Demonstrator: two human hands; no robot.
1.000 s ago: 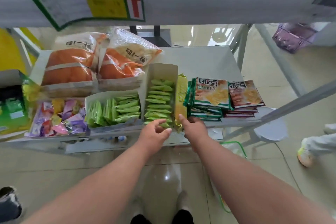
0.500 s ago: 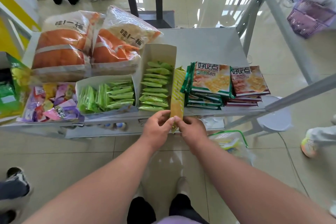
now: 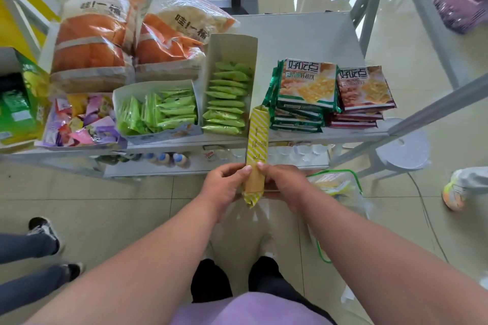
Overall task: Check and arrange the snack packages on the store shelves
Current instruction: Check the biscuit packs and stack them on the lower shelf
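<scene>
Yellow-and-white striped, the long flat cardboard snack box (image 3: 257, 140) was in both your hands, its near end out in front of the shelf and its far end pointing to twelve o'clock, reaching the grey metal shelf (image 3: 303, 34) edge. Your left hand (image 3: 224, 187) curled round its near end from nine o'clock, thumb on top; your right hand (image 3: 284, 186) gripped it from three o'clock, fingers wrapped underneath.

On the shelf at twelve o'clock, a tall open white card carton (image 3: 232, 45) held a row of glossy green foil sachets (image 3: 227, 103). At eleven o'clock a low white card tray (image 3: 155, 87) held more green sachets, crowded on edge. Further round to ten o'clock, an open tray (image 3: 45, 126) was filled with small crinkled purple, pink and yellow wrappers. At one o'clock, two stacks of flat square cracker packets (image 3: 309, 84) sat side by side, green-edged and red-edged.
</scene>
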